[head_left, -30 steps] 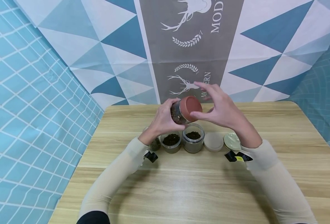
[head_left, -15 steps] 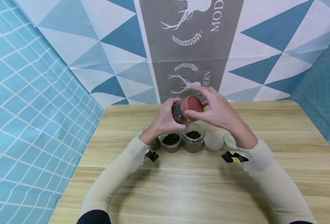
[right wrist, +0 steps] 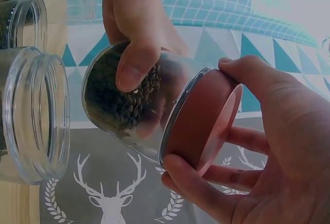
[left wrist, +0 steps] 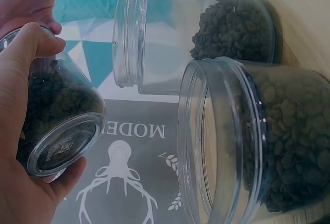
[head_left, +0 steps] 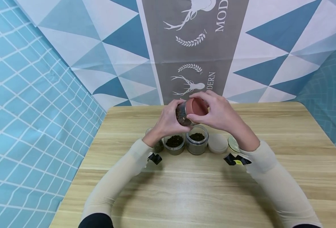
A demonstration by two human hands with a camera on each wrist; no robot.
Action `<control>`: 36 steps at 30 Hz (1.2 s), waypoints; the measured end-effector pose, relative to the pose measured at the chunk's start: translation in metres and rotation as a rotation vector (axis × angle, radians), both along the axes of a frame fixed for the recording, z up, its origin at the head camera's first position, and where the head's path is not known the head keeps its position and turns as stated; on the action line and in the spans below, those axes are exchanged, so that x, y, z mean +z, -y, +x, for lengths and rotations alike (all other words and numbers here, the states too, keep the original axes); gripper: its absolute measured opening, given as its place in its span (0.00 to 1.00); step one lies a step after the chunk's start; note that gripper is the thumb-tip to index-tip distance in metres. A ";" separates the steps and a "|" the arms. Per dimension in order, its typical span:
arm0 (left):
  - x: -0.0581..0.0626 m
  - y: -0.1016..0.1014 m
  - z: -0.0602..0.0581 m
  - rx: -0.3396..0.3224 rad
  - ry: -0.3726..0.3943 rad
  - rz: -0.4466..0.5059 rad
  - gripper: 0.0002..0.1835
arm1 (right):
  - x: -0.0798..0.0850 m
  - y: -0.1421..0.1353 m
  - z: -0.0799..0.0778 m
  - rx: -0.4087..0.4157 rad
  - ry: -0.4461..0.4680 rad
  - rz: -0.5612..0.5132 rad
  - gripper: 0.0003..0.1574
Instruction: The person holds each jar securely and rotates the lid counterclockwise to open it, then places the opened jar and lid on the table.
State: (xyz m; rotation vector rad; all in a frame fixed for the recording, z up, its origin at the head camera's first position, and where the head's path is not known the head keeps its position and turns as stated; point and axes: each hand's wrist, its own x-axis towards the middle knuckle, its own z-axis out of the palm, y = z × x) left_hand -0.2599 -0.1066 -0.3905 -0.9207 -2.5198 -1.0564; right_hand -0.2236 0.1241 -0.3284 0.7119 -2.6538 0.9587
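A clear jar [right wrist: 111, 115] partly filled with dark brown pellets is held tilted above the far part of the table. My left hand [head_left: 168, 118] grips its body, thumb and fingers wrapped round the clear wall. On its mouth sits a reddish-brown lid [right wrist: 193, 118], facing right. The fingers and thumb of my right hand [head_left: 217, 110] hold this lid by its rim. Just below the held jar stand two lidless clear jars, the right one [head_left: 196, 148] and the middle one [head_left: 174, 151], both with dark pellets inside. The left wrist view shows the held jar's base.
Another jar [head_left: 158, 147] stands at the row's left end, partly hidden by my left wrist. Right of the jars lie a whitish lid [head_left: 217, 144] and a pale green lid [head_left: 233, 144], the latter partly covered by my right arm. Patterned cloth [head_left: 128, 63] hangs behind the wooden table [head_left: 179, 190].
My right hand has moved left and its fingers have closed round the reddish-brown lid. The left hand and the jar have shifted very slightly right.
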 end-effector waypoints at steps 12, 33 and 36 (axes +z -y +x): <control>-0.001 0.001 0.000 -0.011 0.003 0.005 0.51 | 0.003 -0.013 -0.003 0.241 -0.057 0.027 0.40; -0.004 0.002 0.000 -0.005 0.019 0.026 0.52 | -0.006 -0.027 -0.007 0.375 -0.151 0.025 0.56; -0.004 0.002 0.000 -0.006 0.024 0.032 0.52 | -0.007 -0.031 -0.008 0.331 -0.193 -0.023 0.58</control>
